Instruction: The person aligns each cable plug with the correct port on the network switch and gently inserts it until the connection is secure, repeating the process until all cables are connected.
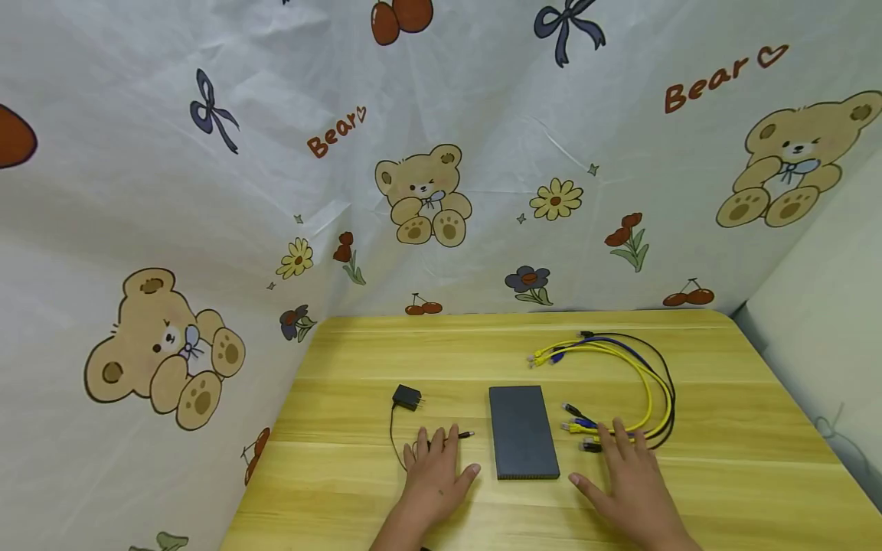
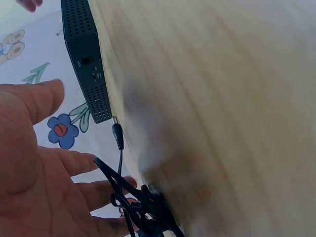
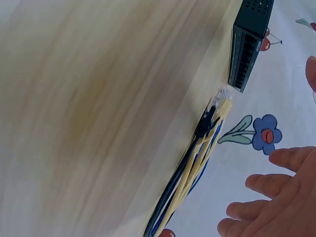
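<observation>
A flat black network switch (image 1: 525, 432) lies between my two hands; the right wrist view shows a row of ports (image 3: 243, 59) on one side, the left wrist view a power socket (image 2: 87, 60). My left hand (image 1: 434, 478) is spread over the thin cable of a black power adapter (image 1: 407, 397), its barrel plug (image 2: 117, 136) pointing toward the switch. Whether the fingers touch the cable I cannot tell. My right hand (image 1: 630, 482) hovers with spread fingers near the ends of a curved bundle of yellow, blue and black network cables (image 1: 667, 398). Neither hand grips anything.
Everything lies on a wood-grain table (image 1: 358, 352). Behind and to the left hangs a white cloth (image 1: 482, 99) printed with bears and flowers. A pale wall (image 1: 834, 306) borders the right side, with a thin cord near it.
</observation>
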Tool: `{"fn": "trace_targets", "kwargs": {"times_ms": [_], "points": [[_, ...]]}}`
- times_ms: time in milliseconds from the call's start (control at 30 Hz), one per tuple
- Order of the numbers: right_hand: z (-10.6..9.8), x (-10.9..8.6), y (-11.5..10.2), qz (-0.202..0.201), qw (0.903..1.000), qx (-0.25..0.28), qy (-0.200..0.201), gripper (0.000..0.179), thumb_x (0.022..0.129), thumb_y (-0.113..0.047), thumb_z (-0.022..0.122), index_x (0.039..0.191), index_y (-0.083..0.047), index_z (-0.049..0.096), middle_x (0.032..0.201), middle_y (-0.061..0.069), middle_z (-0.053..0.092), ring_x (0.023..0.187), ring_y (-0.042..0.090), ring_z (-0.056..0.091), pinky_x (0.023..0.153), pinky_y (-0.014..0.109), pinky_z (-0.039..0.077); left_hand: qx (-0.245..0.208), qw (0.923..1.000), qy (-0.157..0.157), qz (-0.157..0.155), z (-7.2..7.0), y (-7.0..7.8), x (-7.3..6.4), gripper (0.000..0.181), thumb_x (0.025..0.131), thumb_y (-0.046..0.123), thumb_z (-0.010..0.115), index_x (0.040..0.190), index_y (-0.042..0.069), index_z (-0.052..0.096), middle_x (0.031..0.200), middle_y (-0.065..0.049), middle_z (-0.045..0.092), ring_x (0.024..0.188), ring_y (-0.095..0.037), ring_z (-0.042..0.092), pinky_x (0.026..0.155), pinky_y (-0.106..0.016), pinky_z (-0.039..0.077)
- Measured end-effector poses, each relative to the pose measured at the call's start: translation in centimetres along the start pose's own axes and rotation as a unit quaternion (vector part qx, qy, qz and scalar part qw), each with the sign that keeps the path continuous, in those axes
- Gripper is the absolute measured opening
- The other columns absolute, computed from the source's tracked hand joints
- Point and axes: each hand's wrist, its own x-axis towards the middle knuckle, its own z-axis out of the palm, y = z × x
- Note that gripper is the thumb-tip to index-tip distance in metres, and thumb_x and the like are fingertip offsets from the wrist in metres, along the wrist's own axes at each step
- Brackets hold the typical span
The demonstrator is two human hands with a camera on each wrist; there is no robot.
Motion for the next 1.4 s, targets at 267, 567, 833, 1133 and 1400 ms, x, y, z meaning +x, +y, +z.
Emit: {"fn": "trace_targets", "kwargs": {"times_ms": [267,567,833,1133,1400], "points": [[0.5,0.2,-1.0,-0.015,0.9999,0.001,0.004,0.093,0.084,-0.057,0.073,0.144,0.008,0.045,0.15,0.038,0.033,0.133,0.066,0.026,0.101,0.074,0.026,0.046,0.9989,0.009,0.01,0.0,0.0,0.3,0.065,0.096,0.047,0.062,0.15,0.015,0.046,0.143,-0.01,0.052,0.142,-0.049,0.029,0.103,-0.078,0.017],[0.8,0.8,-1.9,-0.021,0.9997,0.006,-0.006,0.089,0.084,-0.054,0.073,0.143,0.008,0.047,0.15,0.037,0.035,0.135,0.066,0.025,0.099,0.077,0.027,0.072,0.996,0.046,0.026,0.2,0.1,0.7,0.045,0.089,0.032,0.075,0.131,0.021,0.065,0.12,-0.003,0.063,0.122,-0.034,0.049,0.102,-0.076,0.024],[2.1,1.7,-3.5,-0.037,0.9992,0.011,-0.013,0.087,0.084,-0.05,0.076,0.145,0.004,0.047,0.15,0.034,0.037,0.136,0.06,0.032,0.103,0.069,0.033,0.045,0.9967,0.057,0.036,0.1,0.4,1.0,0.003,0.088,0.029,0.075,0.088,0.03,0.072,0.085,0.012,0.062,0.101,-0.024,0.055,0.1,-0.076,0.026],[4.2,2.9,-5.0,-0.027,0.9972,0.009,-0.07,0.095,0.08,-0.055,0.078,0.149,0.0,0.044,0.155,0.029,0.034,0.141,0.054,0.029,0.107,0.066,0.031,0.021,0.9976,0.056,0.033,0.2,0.7,1.3,0.01,0.088,0.03,0.075,0.08,0.032,0.069,0.077,0.016,0.057,0.094,-0.021,0.054,0.1,-0.076,0.027],[4.9,3.4,-5.9,-0.006,0.9929,0.032,-0.114,0.096,0.079,-0.058,0.077,0.15,-0.001,0.043,0.157,0.031,0.027,0.142,0.056,0.024,0.1,0.065,0.04,0.028,0.9972,0.059,0.035,0.5,0.6,1.2,0.013,0.088,0.03,0.075,0.078,0.031,0.068,0.075,0.017,0.056,0.094,-0.021,0.055,0.099,-0.077,0.027]]}}
